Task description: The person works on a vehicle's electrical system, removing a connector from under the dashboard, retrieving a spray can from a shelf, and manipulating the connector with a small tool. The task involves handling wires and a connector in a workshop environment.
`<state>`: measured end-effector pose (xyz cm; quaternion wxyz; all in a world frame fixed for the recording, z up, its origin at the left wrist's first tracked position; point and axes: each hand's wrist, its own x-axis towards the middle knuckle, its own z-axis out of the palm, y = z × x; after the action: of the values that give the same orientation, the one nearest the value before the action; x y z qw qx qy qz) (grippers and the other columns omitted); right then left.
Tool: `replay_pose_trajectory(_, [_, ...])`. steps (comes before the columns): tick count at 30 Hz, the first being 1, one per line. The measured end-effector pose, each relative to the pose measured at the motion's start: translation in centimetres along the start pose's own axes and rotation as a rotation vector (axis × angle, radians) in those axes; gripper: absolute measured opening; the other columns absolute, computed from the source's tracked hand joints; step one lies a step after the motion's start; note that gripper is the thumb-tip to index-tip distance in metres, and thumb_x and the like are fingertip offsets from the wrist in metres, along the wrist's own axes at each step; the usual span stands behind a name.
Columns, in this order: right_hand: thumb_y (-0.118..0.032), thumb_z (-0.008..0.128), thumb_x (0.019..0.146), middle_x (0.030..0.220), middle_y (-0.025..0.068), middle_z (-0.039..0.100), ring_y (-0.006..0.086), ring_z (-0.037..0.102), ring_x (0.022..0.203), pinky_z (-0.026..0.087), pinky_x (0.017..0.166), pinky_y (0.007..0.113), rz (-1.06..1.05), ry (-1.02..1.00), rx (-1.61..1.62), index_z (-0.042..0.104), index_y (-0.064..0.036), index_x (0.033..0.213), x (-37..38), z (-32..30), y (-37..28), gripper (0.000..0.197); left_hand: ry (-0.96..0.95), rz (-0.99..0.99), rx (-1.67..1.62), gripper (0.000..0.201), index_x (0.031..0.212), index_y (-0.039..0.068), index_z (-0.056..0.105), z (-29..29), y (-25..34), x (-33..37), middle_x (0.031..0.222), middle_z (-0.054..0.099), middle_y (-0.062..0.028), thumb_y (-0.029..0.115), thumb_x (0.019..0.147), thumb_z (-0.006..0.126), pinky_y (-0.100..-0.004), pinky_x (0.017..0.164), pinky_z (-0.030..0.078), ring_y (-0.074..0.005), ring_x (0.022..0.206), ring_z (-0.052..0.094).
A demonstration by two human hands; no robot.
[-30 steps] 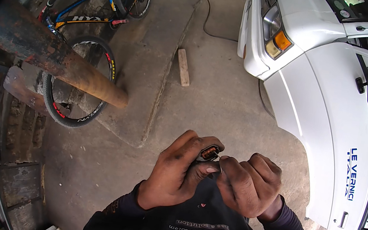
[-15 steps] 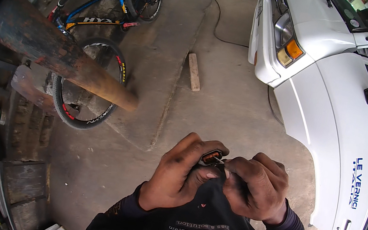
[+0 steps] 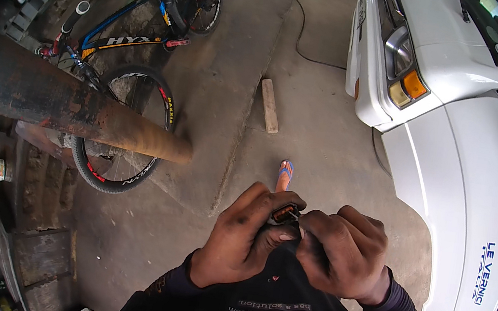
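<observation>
In front of my dark shirt, my left hand is closed around a small dark oblong piece with an orange-brown inside, perhaps an electrical connector. Its open face is turned up and toward the right. My right hand is pinched at that face, thumb and forefinger together. Between its fingertips and the piece shows the tip of a thin pale pin-like tool; the rest of it is hidden by the fingers. Both hands are nearly touching.
A white vehicle stands on the right. To the left, a rusty pole crosses in front of a bicycle. A wooden block and a dark cable lie on the concrete. A foot in a blue flip-flop shows beyond my hands.
The foot in the blue flip-flop has come into view beyond my hands. The surroundings have shifted slightly in the picture. Both hands keep nearly the same hold.
</observation>
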<state>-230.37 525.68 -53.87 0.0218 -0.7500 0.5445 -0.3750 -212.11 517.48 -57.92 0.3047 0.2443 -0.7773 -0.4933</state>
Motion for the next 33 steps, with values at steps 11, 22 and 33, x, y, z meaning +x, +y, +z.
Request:
replay_pose_trajectory(11, [0.001, 0.078, 0.068, 0.066, 0.0016, 0.055, 0.0134, 0.053, 0.054, 0.046, 0.047, 0.029, -0.159, 0.151, -0.057, 0.067, 0.0036, 0.106, 12.7, 1.9, 16.6, 0.040, 0.062, -0.127, -0.112, 0.035, 0.124, -0.002, 0.065, -3.1, -4.1, 18.8, 0.098, 0.061, -0.0104, 0.027, 0.104, 0.063, -0.0309, 0.072, 0.050, -0.0179, 0.081, 0.062])
replay_pose_trajectory(22, [0.004, 0.079, 0.076, 0.077, 0.0067, 0.068, 0.0143, 0.057, 0.053, 0.043, 0.046, 0.028, 0.097, 0.029, 0.397, 0.070, -0.0009, 0.104, 29.9, 4.6, 26.5, 0.029, 0.246, -0.058, -0.139, 0.052, 0.123, 0.002, 0.064, -12.5, -12.0, 32.4, 0.103, 0.065, -0.0093, 0.019, 0.081, 0.090, -0.0300, 0.073, 0.051, -0.0164, 0.083, 0.063])
replay_pose_trajectory(33, [0.006, 0.080, 0.078, 0.071, 0.0044, 0.064, 0.0110, 0.052, 0.056, 0.039, 0.051, 0.027, 0.261, 0.197, 0.276, 0.072, -0.0012, 0.100, 55.2, 12.4, 32.0, 0.024, 0.495, 0.195, 0.086, 0.042, 0.083, 0.008, 0.058, -30.4, -19.1, 56.4, 0.076, 0.054, -0.0062, 0.012, 0.060, 0.093, -0.0387, 0.065, 0.041, -0.0296, 0.071, 0.052])
